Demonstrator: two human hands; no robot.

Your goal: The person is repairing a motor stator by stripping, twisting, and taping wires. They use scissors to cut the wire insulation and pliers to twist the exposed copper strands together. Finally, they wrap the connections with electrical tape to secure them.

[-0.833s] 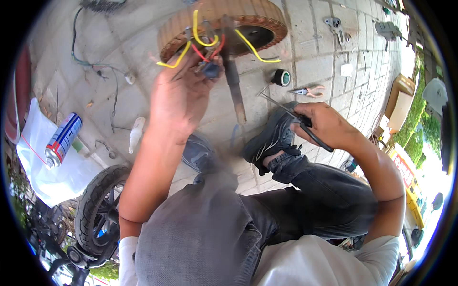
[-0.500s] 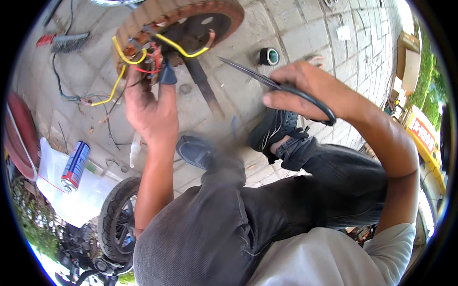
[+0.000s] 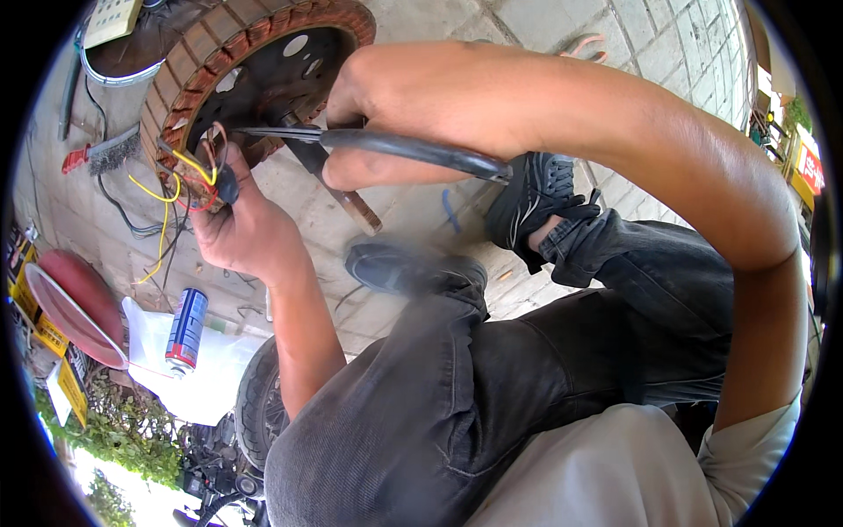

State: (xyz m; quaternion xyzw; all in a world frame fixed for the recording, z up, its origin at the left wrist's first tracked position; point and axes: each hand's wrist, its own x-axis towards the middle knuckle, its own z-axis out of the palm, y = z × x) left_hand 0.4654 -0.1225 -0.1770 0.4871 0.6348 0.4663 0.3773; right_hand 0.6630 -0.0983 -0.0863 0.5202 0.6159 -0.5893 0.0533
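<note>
A round motor stator [image 3: 250, 42] with copper windings and a rusty rim lies at the upper left, its metal shaft [image 3: 358, 211] slanting toward me. My left hand [image 3: 250, 230] is closed on a wire bundle [image 3: 206, 195] at the stator's edge, beside a small dark blue piece [image 3: 227, 184]. Yellow wires [image 3: 167, 215] curl out of the bundle, along with red and thin dark ones. In my right hand [image 3: 382, 107] are black-handled scissors [image 3: 421, 151], their blades pointing left at a bare copper wire end [image 3: 216, 140] above my left fingers. Whether the tips touch it, I cannot tell.
A wire brush [image 3: 114, 151] with a red end lies left of the stator. Nearer, a blue spray can [image 3: 186, 329] rests on a white plastic bag [image 3: 224, 373], beside a dark red round basin [image 3: 83, 303]. A motorcycle tyre [image 3: 256, 400] stands by my left arm.
My right hand has swung left with the scissors, bringing the blades to the wires. The stator appears further left in view, and the tape roll is out of sight.
</note>
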